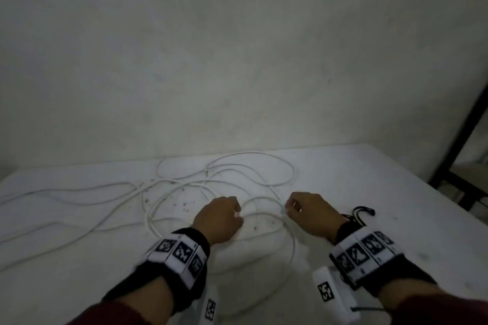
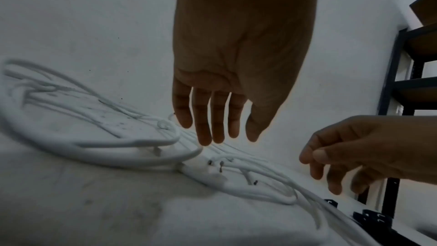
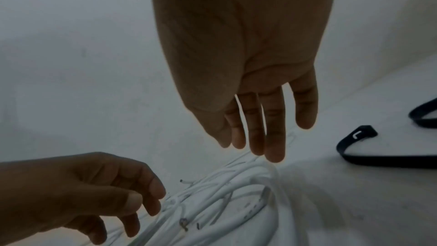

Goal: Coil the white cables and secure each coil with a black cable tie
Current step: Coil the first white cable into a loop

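Several white cables (image 1: 147, 219) lie tangled in loose loops on the white table (image 1: 369, 171). My left hand (image 1: 219, 216) hovers over the loops in the middle. In the left wrist view its fingers (image 2: 220, 128) hang straight just above the cables (image 2: 106, 156) and hold nothing. My right hand (image 1: 309, 214) is a little to the right, with its fingers (image 3: 255, 137) reaching down to the cables (image 3: 224, 194) and nothing gripped. Black cable ties (image 1: 363, 210) lie by my right wrist, and one tie's end (image 3: 357, 134) shows to the right of that hand.
A plain pale wall stands right behind the table. A black metal shelf frame (image 1: 464, 134) rises past the table's right edge. Cables trail off toward the left edge. Bare table surface (image 1: 396, 219) lies at the right.
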